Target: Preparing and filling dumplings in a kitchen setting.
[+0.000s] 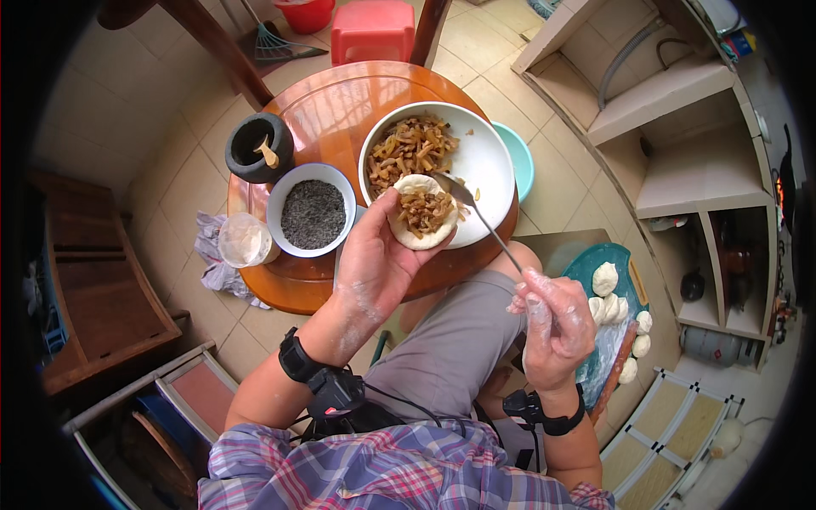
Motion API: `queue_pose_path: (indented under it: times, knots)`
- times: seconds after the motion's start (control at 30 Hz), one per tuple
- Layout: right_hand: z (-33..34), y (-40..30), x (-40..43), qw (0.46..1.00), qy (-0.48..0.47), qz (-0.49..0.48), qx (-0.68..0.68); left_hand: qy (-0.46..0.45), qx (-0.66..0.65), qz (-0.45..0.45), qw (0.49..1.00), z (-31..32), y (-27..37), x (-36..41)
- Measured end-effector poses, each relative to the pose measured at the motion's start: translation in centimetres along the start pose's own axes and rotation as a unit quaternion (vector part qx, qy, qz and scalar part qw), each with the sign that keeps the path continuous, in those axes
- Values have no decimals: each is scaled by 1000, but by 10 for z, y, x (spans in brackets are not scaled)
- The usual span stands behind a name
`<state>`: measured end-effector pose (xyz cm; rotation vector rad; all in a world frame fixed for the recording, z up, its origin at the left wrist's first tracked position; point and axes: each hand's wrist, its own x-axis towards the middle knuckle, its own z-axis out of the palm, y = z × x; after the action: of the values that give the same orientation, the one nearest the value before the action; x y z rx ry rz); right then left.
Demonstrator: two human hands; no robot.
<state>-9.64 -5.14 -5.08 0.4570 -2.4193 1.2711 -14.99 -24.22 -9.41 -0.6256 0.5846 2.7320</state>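
My left hand [382,255] cups a round dough wrapper [424,241] with a mound of chopped brown filling [426,212] in its middle. Flour dusts that wrist. In my right hand [556,322] is the handle of a long metal spoon [491,229]; its bowl rests over the near part of a large white bowl [500,159], close to the wrapper's edge. More cooked filling [414,143] is heaped in the left half of the white bowl. The dough wrapper hides part of this bowl's near side.
On the round wooden table [319,95] stand a stone mortar [239,159], a bowl of dark powder [312,215] and a plastic tub [245,242]. At right, a green board [580,264] carries dough pieces [604,278] and a rolling pin [615,370]. A red stool [373,29] stands beyond.
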Motion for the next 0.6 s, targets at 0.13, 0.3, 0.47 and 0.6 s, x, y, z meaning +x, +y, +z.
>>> queue_pose_path:
  times: [0.13,0.3,0.47,0.6]
  knots:
    - [5,-1,5,980,54,164,102,-7,-15,1,1000,-1,1,0]
    - [8,9,6,915,52,321,240,-10,-19,3,1000,0,1,0]
    - [8,1,5,936,61,271,215,-17,-21,0,1000,0,0,1]
    - [9,2,0,978,31,154,138,-6,-14,-2,1000,2,1,0]
